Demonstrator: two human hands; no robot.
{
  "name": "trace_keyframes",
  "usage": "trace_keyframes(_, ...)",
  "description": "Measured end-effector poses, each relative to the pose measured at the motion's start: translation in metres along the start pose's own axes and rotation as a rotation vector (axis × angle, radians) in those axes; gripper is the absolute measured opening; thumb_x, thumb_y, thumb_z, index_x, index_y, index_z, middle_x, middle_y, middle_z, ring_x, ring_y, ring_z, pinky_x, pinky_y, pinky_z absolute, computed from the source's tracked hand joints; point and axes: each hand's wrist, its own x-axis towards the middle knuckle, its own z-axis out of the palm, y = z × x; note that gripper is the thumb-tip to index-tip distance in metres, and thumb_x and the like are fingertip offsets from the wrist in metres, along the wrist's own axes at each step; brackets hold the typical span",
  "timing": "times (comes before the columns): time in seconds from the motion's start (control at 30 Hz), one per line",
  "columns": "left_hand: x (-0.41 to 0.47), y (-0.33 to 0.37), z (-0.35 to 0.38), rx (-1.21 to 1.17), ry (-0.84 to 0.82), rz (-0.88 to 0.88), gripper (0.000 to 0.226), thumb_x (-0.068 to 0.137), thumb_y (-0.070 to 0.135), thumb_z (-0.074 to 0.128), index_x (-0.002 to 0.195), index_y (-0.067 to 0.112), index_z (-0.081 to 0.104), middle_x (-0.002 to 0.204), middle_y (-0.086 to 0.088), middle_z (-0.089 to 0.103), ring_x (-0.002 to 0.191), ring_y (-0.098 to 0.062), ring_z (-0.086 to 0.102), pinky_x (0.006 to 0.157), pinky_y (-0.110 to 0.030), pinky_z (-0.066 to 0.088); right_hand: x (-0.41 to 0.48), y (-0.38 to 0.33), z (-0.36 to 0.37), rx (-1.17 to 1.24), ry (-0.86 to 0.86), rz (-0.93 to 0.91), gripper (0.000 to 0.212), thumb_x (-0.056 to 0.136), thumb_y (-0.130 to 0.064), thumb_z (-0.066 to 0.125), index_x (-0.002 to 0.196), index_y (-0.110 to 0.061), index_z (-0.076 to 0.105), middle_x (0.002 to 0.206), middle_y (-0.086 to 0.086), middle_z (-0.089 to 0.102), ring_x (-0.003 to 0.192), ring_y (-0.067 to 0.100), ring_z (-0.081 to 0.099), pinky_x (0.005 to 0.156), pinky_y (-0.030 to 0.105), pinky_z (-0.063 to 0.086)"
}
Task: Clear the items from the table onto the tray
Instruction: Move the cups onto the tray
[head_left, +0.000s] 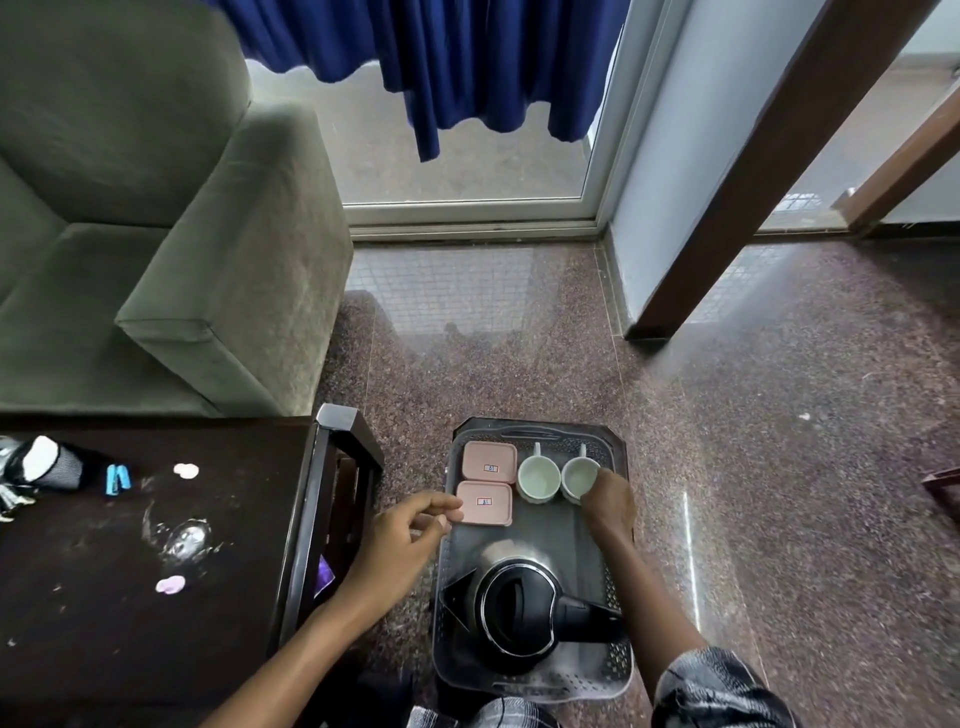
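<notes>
A grey perforated tray (540, 535) lies on the floor beside the dark table (104, 597). On it are two pink lidded boxes (489, 460) (485, 503), two white cups (538, 479) (579, 477) and a black kettle (514, 610). My right hand (609, 506) grips the right cup's near side. My left hand (410, 535) hovers at the tray's left edge, fingers loosely curled, holding nothing, close to the nearer pink box. On the table lie a blue clip (117, 479), two pink scraps (186, 471) (170, 585) and a black-and-white bundle (41, 465).
A grey-green armchair (156, 234) stands behind the table. A glass door with a blue curtain (441, 57) is ahead, and a brown door frame (769, 171) rises at right. Speckled stone floor (779, 467) surrounds the tray.
</notes>
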Motion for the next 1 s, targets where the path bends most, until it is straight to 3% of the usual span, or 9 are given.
trace_keyframes(0.23,0.001,0.002,0.0,-0.01,-0.014,-0.008,0.029,0.091,0.007,0.054,0.096,0.035,0.063,0.095,0.012,0.072,0.089,-0.004,0.066,0.078,-0.02,0.052,-0.021,0.008,0.018,0.104,0.043,-0.034,0.033,0.079,0.005,0.045,0.108,0.001,0.061,0.125,0.019,0.052,0.098,0.038,0.059,0.077,0.039,0.048)
trace_keyframes(0.33,0.001,0.0,-0.002,-0.018,-0.018,-0.018,0.026,0.092,0.009,0.054,0.1,0.031,0.064,0.095,0.012,0.072,0.087,-0.003,0.066,0.079,-0.024,0.054,-0.025,0.003,0.006,0.174,0.06,0.108,0.023,0.083,-0.004,0.052,0.103,-0.001,0.062,0.11,0.021,0.059,0.092,0.038,0.062,0.071,0.036,0.047)
trace_keyframes(0.43,-0.001,-0.003,-0.004,-0.032,-0.015,-0.028,0.025,0.092,0.009,0.054,0.103,0.027,0.065,0.096,0.012,0.072,0.088,-0.001,0.066,0.08,-0.025,0.054,-0.009,0.006,0.013,0.4,-0.013,0.253,0.03,0.081,-0.013,0.058,0.106,0.003,0.061,0.107,0.026,0.065,0.099,0.041,0.062,0.08,0.038,0.049)
trace_keyframes(0.5,-0.002,-0.003,-0.005,-0.029,-0.012,-0.024,0.025,0.091,0.009,0.054,0.103,0.028,0.065,0.097,0.011,0.072,0.09,-0.008,0.066,0.083,-0.034,0.056,0.024,0.024,0.042,0.526,-0.057,0.354,0.038,0.075,-0.016,0.059,0.107,0.004,0.062,0.105,0.028,0.067,0.094,0.043,0.065,0.083,0.048,0.053)
trace_keyframes(0.57,-0.004,-0.005,-0.006,-0.037,-0.01,-0.026,0.026,0.091,0.009,0.054,0.102,0.029,0.066,0.097,0.011,0.072,0.089,-0.017,0.067,0.084,-0.041,0.055,0.033,0.025,0.047,0.605,-0.062,0.428,0.034,0.075,-0.008,0.057,0.104,0.008,0.064,0.106,0.03,0.067,0.094,0.044,0.065,0.081,0.055,0.053)
trace_keyframes(0.7,-0.009,-0.009,-0.009,-0.069,-0.006,-0.038,0.029,0.09,0.006,0.054,0.095,0.032,0.065,0.096,0.012,0.072,0.087,-0.038,0.063,0.072,-0.036,0.049,0.006,-0.003,0.015,0.665,-0.006,0.524,0.033,0.084,0.006,0.049,0.115,0.016,0.057,0.119,0.033,0.06,0.11,0.044,0.058,0.085,0.043,0.048)
trace_keyframes(0.8,-0.01,-0.009,-0.011,-0.059,-0.006,-0.046,0.03,0.091,0.004,0.053,0.094,0.032,0.063,0.093,0.006,0.072,0.09,-0.025,0.066,0.08,-0.03,0.052,0.002,-0.006,0.017,0.687,-0.007,0.514,0.031,0.084,0.007,0.048,0.111,0.015,0.059,0.115,0.033,0.061,0.107,0.044,0.059,0.077,0.04,0.047)
trace_keyframes(0.9,-0.01,-0.01,-0.012,-0.061,-0.001,-0.049,0.03,0.09,0.006,0.054,0.094,0.035,0.064,0.091,0.009,0.074,0.087,-0.026,0.067,0.086,-0.038,0.052,0.003,-0.002,0.026,0.697,-0.01,0.495,0.029,0.083,0.005,0.049,0.107,0.012,0.063,0.111,0.03,0.064,0.105,0.042,0.061,0.071,0.033,0.038)
trace_keyframes(1.0,-0.01,-0.012,-0.012,-0.079,0.007,-0.042,0.031,0.09,0.007,0.054,0.094,0.037,0.064,0.094,0.019,0.072,0.086,-0.04,0.064,0.081,-0.05,0.052,0.011,0.006,0.038,0.777,-0.03,0.543,0.034,0.079,-0.003,0.052,0.109,0.011,0.061,0.113,0.029,0.063,0.102,0.043,0.062,0.075,0.04,0.048)
